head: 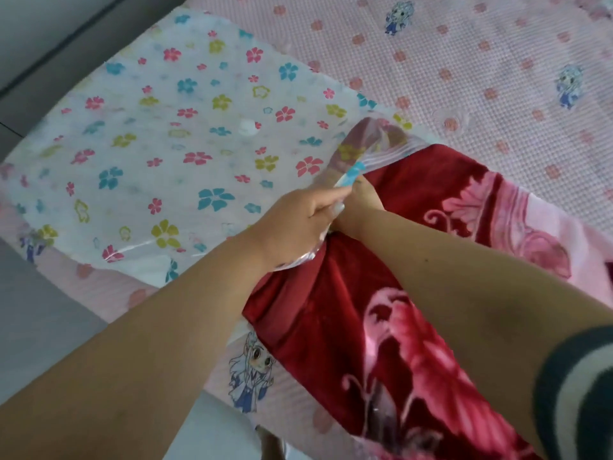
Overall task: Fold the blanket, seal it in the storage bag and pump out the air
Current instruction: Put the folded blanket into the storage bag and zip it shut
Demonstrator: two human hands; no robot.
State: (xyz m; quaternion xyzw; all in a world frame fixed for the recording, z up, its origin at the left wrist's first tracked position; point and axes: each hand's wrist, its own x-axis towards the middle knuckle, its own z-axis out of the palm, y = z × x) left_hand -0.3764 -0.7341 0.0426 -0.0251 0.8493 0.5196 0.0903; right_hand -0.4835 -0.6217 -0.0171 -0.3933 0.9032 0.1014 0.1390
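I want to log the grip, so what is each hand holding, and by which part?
The left hand grips the bag at its open edge. The right hand is partly hidden; its hold cannot be told.

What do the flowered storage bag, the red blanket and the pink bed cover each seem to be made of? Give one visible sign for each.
Storage bag: thin, partly see-through plastic film, glossy; it glints at its creases and lifted mouth.
Red blanket: soft plush fleece, probably synthetic; a velvety sheen on its folds.
Bed cover: woven cloth, matt, with a fine waffle-like check; the fibre cannot be told.
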